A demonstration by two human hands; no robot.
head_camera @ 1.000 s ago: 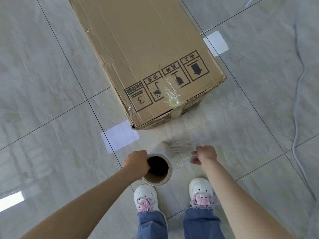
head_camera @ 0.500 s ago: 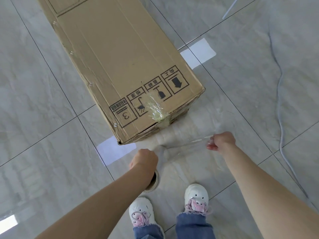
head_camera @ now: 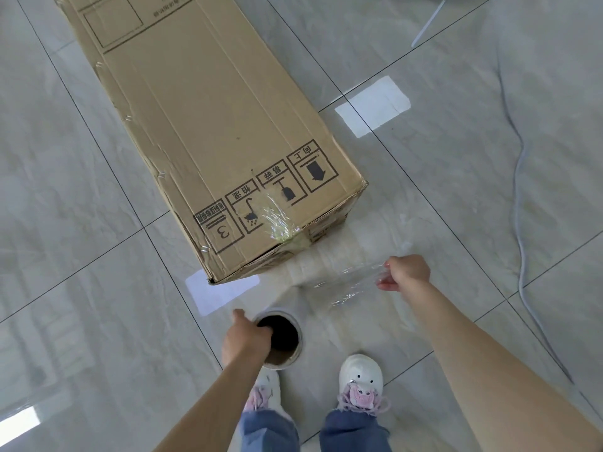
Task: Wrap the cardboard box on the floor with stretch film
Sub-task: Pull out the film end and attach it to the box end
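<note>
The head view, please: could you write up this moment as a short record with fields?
box: long cardboard box lying on the tiled floor
film on box: crumpled patch stuck at the near top edge
roll: stretch film roll held upright, core open toward the camera
left hand: left hand grips the roll's rim, fingers inside the core
right hand: right hand pinches the film's free end, drawn out sideways

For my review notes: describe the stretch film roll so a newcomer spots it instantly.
Start at the long cardboard box on the floor. Just below its near end, by the white shoes, the left hand grips the stretch film roll: the only cylinder, with a dark hollow core.
</note>
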